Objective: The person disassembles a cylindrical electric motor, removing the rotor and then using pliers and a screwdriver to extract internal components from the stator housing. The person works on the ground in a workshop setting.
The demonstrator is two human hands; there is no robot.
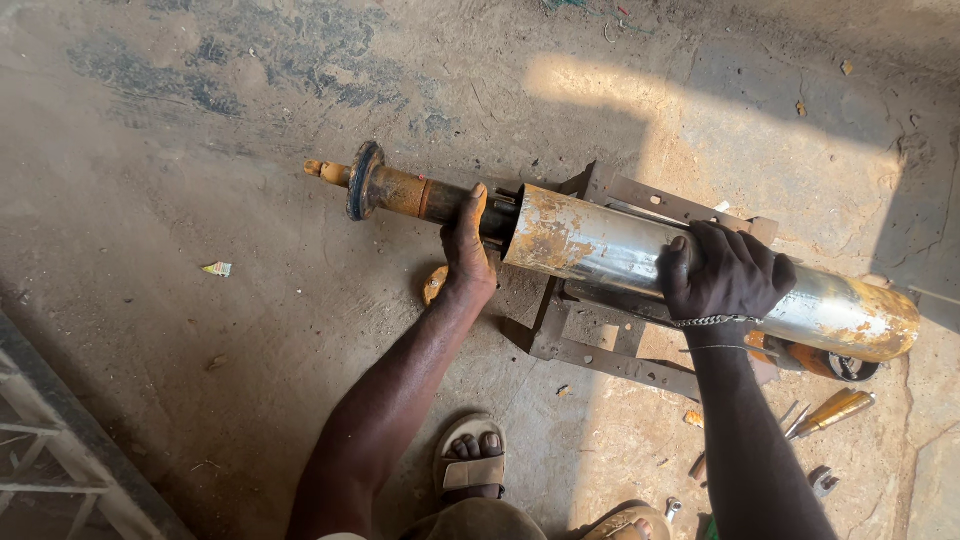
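Left hand [468, 250] wraps its fingers around the dark rusty shaft [420, 197] sticking out left of the steel tube [700, 275]; right hand [725, 272] clamps over the tube's middle. The tube lies across a metal frame [600, 350] on the concrete floor [200, 250], screwdriver [835, 410] near right.

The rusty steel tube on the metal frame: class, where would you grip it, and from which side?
Probably mid-length on the steel tube, from above, as the right hand does. It lies level across the frame, its round top clear. The left hand grips the narrower shaft sticking out.
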